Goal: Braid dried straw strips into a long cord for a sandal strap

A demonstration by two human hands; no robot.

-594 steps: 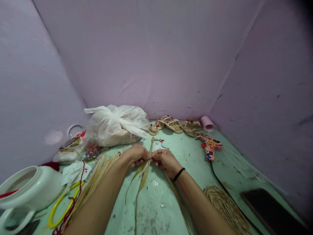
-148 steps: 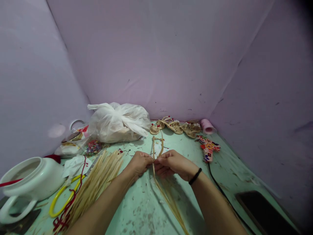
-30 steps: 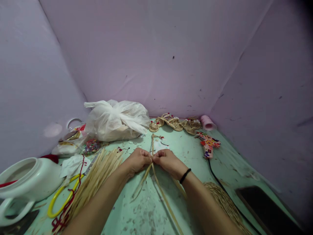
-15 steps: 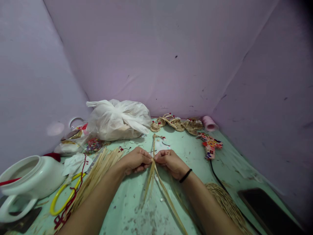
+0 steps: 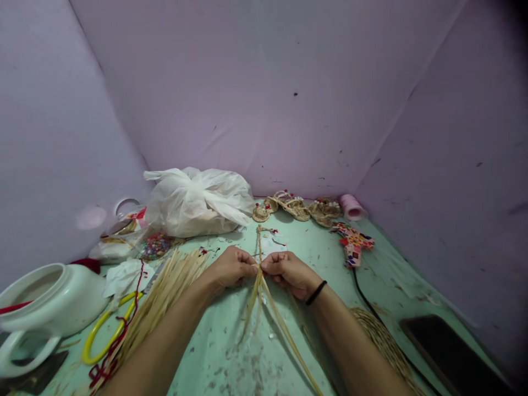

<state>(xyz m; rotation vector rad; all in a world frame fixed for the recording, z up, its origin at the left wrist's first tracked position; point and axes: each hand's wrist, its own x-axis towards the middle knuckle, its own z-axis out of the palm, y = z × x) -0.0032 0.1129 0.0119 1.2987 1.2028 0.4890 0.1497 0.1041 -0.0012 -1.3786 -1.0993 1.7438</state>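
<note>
A thin braid of straw (image 5: 259,242) runs straight up the middle of the green tabletop, its far end near a small red-beaded piece. At the near end of the braid, my left hand (image 5: 235,267) pinches the straw strands from the left. My right hand (image 5: 291,273), with a black band at the wrist, pinches them from the right, the fingertips of both hands almost touching. Loose straw strands (image 5: 284,329) fan out below the fingers toward me. Beside my left forearm lies a bundle of dry straw (image 5: 169,294).
At left are yellow-handled scissors (image 5: 93,335), red yarn (image 5: 109,363) and a white ceramic pot (image 5: 78,297). Behind stand a white plastic bag (image 5: 202,201), small woven sandals (image 5: 295,208) and a pink thread spool (image 5: 352,207). At right lie a patterned glue gun (image 5: 353,242), coiled braid (image 5: 377,335) and phone (image 5: 445,349).
My hands keep their pinch at the same spot on the braid, with only slight finger shifts. The loose strands have swung a little, and the view has moved slightly.
</note>
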